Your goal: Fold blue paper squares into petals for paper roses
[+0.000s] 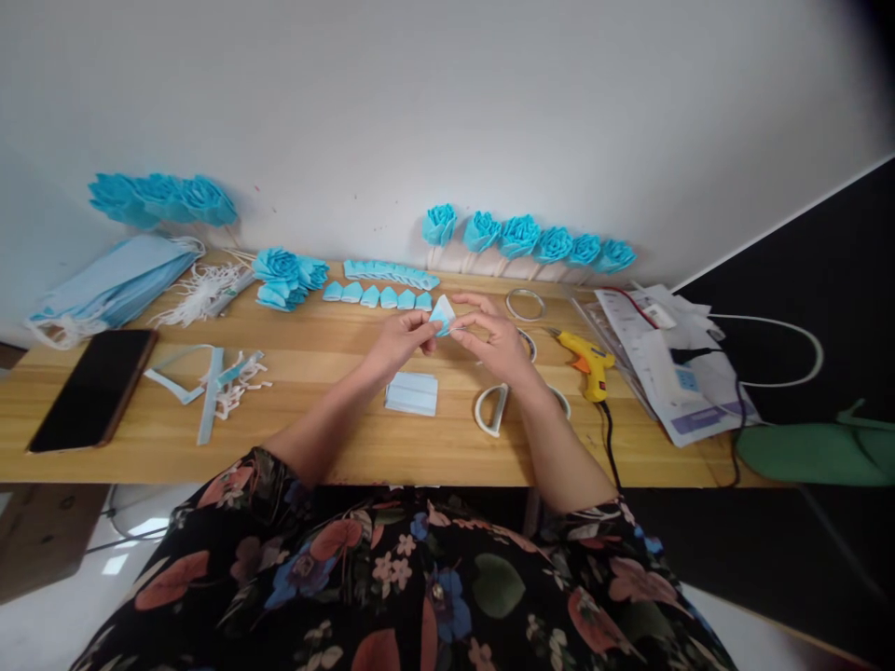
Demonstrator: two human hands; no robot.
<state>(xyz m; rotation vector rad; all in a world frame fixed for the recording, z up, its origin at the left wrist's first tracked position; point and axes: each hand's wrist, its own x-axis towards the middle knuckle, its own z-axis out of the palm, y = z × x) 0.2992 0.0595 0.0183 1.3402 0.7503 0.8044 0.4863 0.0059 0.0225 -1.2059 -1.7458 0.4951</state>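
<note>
Between my two hands is a small folded blue-and-white piece of fabric [443, 312], pointed at the top. My left hand [406, 337] pinches its left side, and my right hand [489, 334] pinches its lower right edge. Just behind lies a row of small folded blue petals [370, 296], with a longer overlapping strip of petals [392, 275] beyond it. A flat pleated light-blue rectangle [411, 393] rests on the table in front of my hands. Near my right wrist are a half-round white tape cutter or ring [491, 410] and a clear ring [525, 305].
Blue fabric flowers on sticks lean against the wall at left [164, 200] and right [521, 238]. A yellow glue gun [587, 362] with a cord lies right. Face masks [116, 280], cut strips [210, 396] and a phone [94, 390] occupy the left. Papers [685, 391] lie far right.
</note>
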